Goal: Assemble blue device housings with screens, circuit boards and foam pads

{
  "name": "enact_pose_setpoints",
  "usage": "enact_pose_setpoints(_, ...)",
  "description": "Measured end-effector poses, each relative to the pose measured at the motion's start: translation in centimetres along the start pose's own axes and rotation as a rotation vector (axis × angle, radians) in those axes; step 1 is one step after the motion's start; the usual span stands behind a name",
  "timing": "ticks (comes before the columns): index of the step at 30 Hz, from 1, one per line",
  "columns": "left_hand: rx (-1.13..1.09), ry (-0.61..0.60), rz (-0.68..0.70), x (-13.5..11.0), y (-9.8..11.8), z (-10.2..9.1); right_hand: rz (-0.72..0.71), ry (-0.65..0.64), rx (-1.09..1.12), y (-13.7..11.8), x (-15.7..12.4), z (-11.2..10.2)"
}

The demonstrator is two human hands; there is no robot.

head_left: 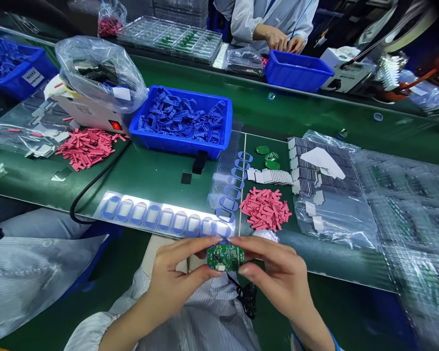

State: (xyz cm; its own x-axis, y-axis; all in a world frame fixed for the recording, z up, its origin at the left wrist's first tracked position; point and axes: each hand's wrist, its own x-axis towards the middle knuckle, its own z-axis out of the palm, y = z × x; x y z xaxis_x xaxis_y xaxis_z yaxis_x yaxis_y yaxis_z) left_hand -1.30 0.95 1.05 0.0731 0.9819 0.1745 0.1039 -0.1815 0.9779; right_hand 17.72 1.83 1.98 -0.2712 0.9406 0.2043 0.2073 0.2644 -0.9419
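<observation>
Head view: the left hand (171,279) and right hand (278,275) pinch a green circuit board (226,257) between fingers and thumbs, one at each side edge, holding it level just in front of the person's chest, fingertips nearly meeting above it. Directly ahead of the hands, a clear film strip of blue rings (164,219) lies along the edge of a green conveyor belt (157,170), nearest the left hand. Ahead of the right hand sits a heap of pink strips (265,209), with a few small green boards (267,157) beyond it. Further right lies a plastic bag of grey pads (325,190). A blue crate of blue rings (181,122) stands farther ahead. Across the belt, a co-worker's hands (278,41) work beside another blue crate (298,70).
</observation>
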Motion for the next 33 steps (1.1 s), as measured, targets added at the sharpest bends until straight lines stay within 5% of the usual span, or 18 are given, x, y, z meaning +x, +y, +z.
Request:
enact_pose_setpoints(7, 0.037, 0.018, 0.026, -0.1, -0.3, 0.3, -0.226, -0.028, -0.214, 0.1, 0.4, -0.9)
enact_pose_setpoints(20, 0.223, -0.019, 0.472, 2.0, -0.4, -0.1, -0.416, -0.039, -0.226, 0.1, 2.1, -0.8)
enact_pose_setpoints(33, 0.112, -0.049, 0.341, 3.0, -1.7, -0.4, -0.458, -0.165, -0.289, -0.2, 4.6, -2.7)
